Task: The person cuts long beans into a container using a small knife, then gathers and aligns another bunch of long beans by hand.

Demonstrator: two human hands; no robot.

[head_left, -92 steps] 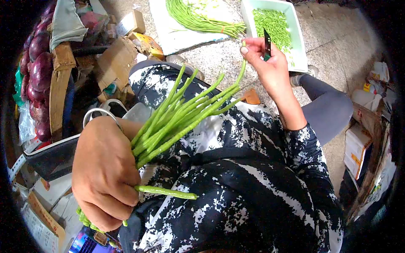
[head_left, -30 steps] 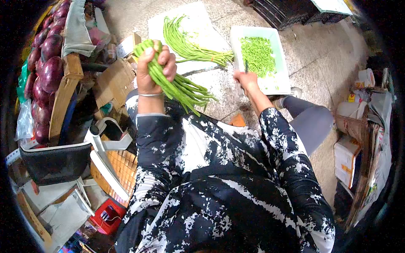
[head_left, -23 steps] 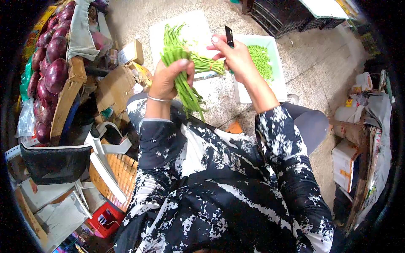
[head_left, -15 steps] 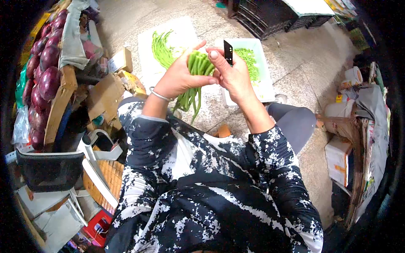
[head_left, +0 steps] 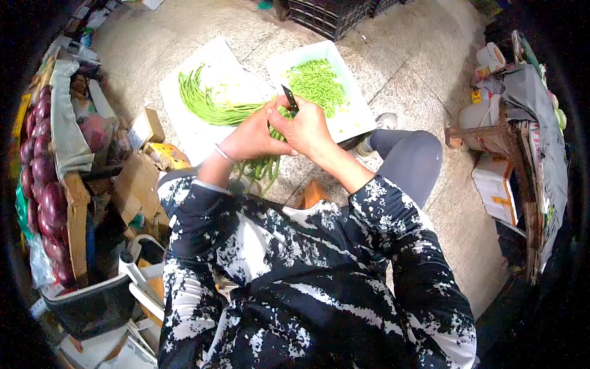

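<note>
A: Pose?
B: Left hand (head_left: 251, 136) and right hand (head_left: 308, 129) touching out front, both curled in a grip.
A: Further up?
B: Left forearm (head_left: 214, 173) and right forearm (head_left: 351, 169) forward, converging.

This looks like a vegetable shop or its storeroom: around the pale tub (head_left: 355, 125) of cut green beans (head_left: 316, 83), set on bare speckled floor (head_left: 415, 67), red onions (head_left: 53, 206) are piled well to its left, black plastic crates (head_left: 326, 17) stand beyond it, and a taped carton (head_left: 493, 189) sits to its right.
</note>
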